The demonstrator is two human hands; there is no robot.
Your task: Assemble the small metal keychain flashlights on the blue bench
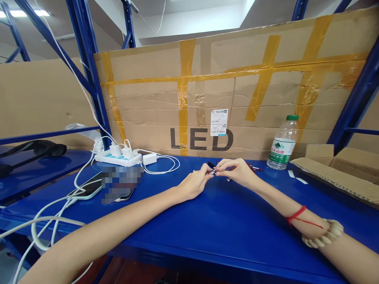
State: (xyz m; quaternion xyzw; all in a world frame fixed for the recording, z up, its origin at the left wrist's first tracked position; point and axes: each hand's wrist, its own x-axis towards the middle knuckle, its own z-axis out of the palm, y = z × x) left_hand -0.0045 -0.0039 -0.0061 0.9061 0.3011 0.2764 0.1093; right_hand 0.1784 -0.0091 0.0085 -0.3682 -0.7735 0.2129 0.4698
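Two nearly closed hands, our left hand [193, 184] and our right hand [237, 172], pinch a small silvery piece [213, 172] between them, toward the far edge of the blue surface [225, 221]. We seem mid-adjustment; the next move calls for steady alignment.

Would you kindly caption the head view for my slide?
Left hand and right hand meet at a small object over a blue table.

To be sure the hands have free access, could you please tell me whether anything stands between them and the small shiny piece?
Nothing visible does: the left hand and right hand meet at the small shiny piece. The bottle stands off to the right, the power strip to the left.
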